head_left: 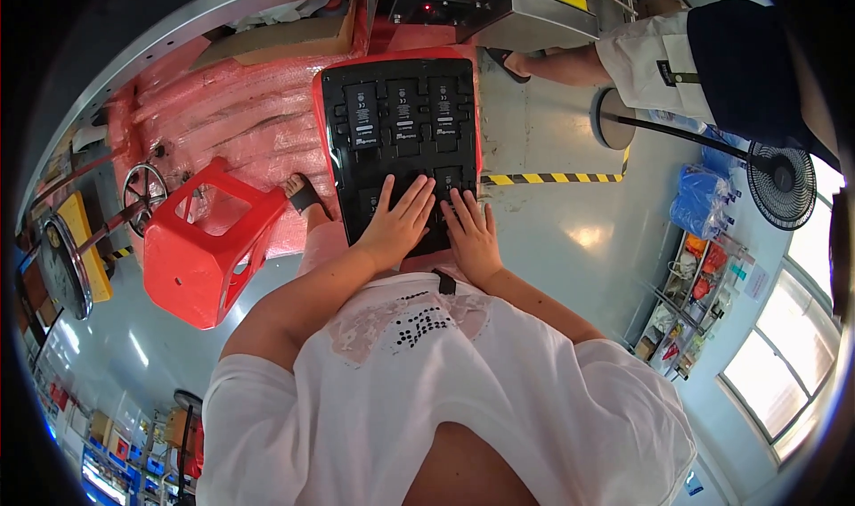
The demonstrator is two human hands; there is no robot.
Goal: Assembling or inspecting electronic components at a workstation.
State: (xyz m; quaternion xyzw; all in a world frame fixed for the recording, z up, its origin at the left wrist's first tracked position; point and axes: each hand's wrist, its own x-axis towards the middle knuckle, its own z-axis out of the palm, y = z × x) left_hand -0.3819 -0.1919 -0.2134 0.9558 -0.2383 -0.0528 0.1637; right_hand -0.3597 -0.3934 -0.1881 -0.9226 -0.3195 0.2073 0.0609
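A black tray [338,190] lies in front of me on something red whose rim shows around it. In its far compartments sit several flat black batteries [403,114] with white print. My left hand [394,225] rests open on the near left part of the tray, fingers stretched out. Beside it, my right hand [472,239] lies with fingers extended over the near right part. Part of another black piece [450,176] shows just beyond the fingertips. What lies beneath my palms is hidden, and I see nothing held in either hand.
A red plastic stool [191,257] stands to the left. Metal machinery [454,7] borders the far side. At the right are another person's leg [570,65], a black standing fan [782,185], yellow-black floor tape [552,178] and a loaded shelf [690,301].
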